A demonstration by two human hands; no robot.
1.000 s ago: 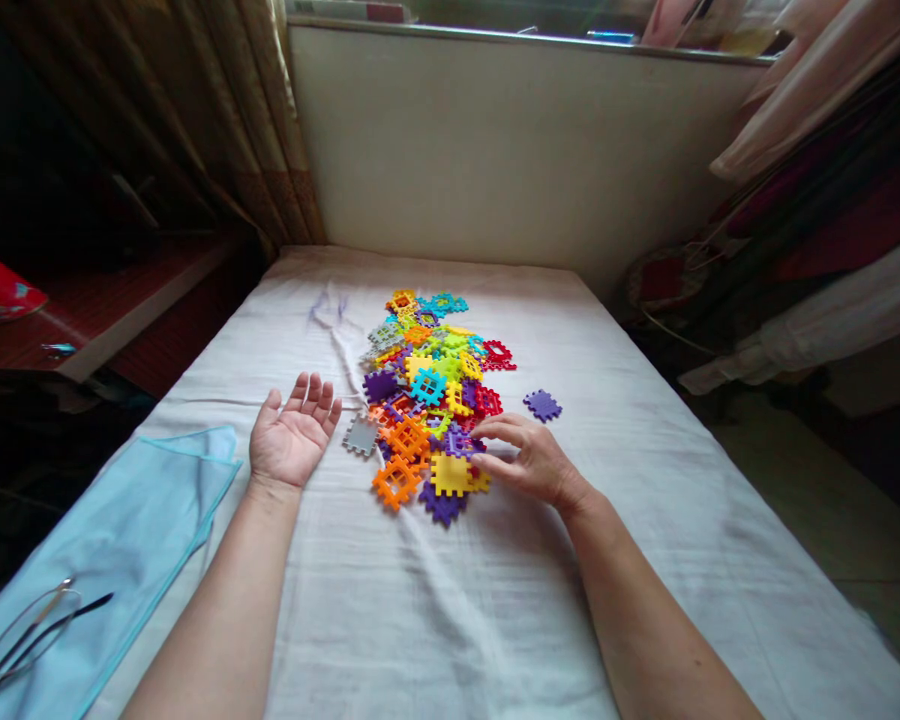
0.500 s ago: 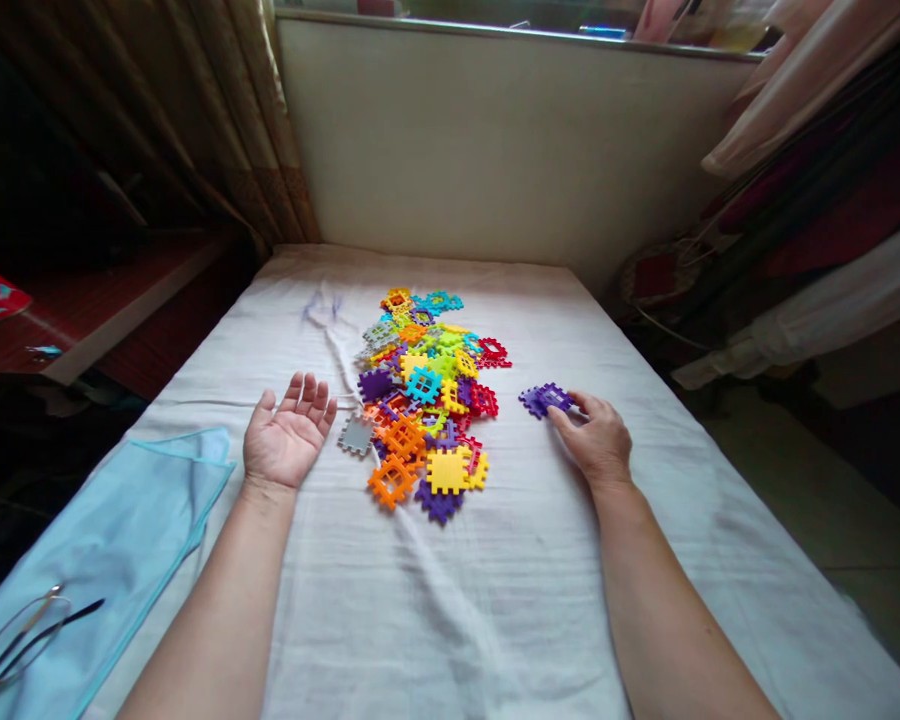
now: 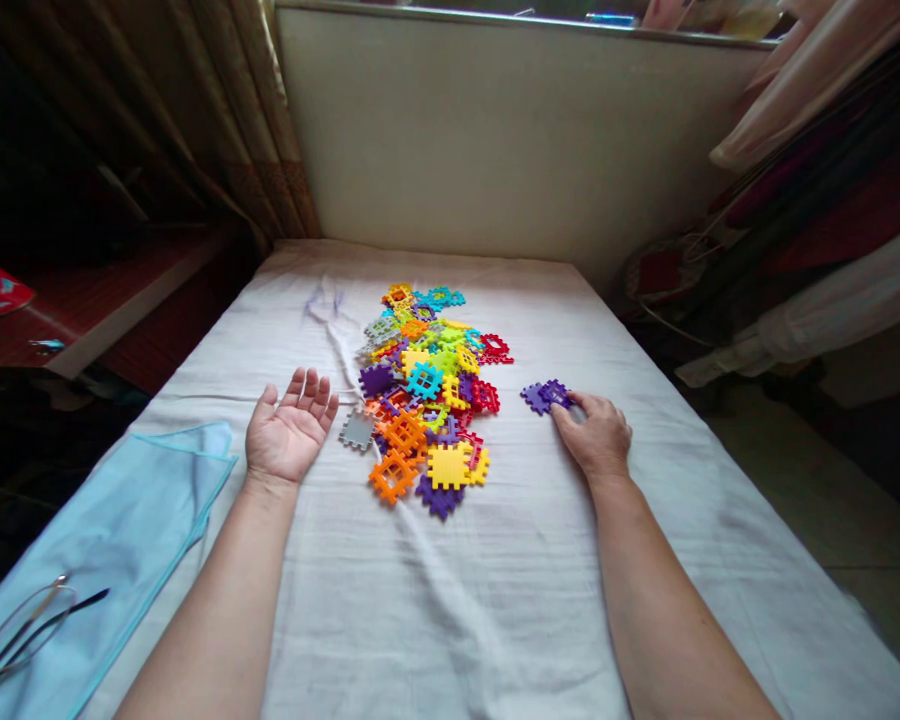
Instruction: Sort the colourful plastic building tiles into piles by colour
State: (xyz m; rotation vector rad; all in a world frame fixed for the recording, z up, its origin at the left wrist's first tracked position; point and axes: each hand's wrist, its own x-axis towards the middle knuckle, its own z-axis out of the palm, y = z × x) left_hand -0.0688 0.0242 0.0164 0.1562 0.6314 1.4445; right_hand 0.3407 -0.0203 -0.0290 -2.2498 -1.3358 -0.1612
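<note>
My left hand (image 3: 289,430) lies palm up on the white cloth, fingers loosely spread, holding nothing. Close to its fingertips is a grey square tile (image 3: 358,429) with notched edges. On the right, my right hand (image 3: 594,432) has its thumb and fingers on a purple notched tile (image 3: 553,395), which overlaps a lighter purple tile (image 3: 534,399) beneath or beside it. Between my hands spreads a heap of interlocking plastic tiles, among them an orange frame tile (image 3: 393,477), a yellow tile (image 3: 448,467), a turquoise tile (image 3: 424,381) and red ones (image 3: 485,396).
A light blue cloth (image 3: 146,510) lies at the left edge, with eyeglasses (image 3: 34,635) on it. The white sheet (image 3: 345,600) is creased. A pale panel (image 3: 495,140) closes off the far end. Curtains hang at left, fabrics at right.
My right hand has shifted the purple tile very slightly, and it now lies a little differently over the lighter one. My left hand keeps its palm-up pose. The view has tilted a little.
</note>
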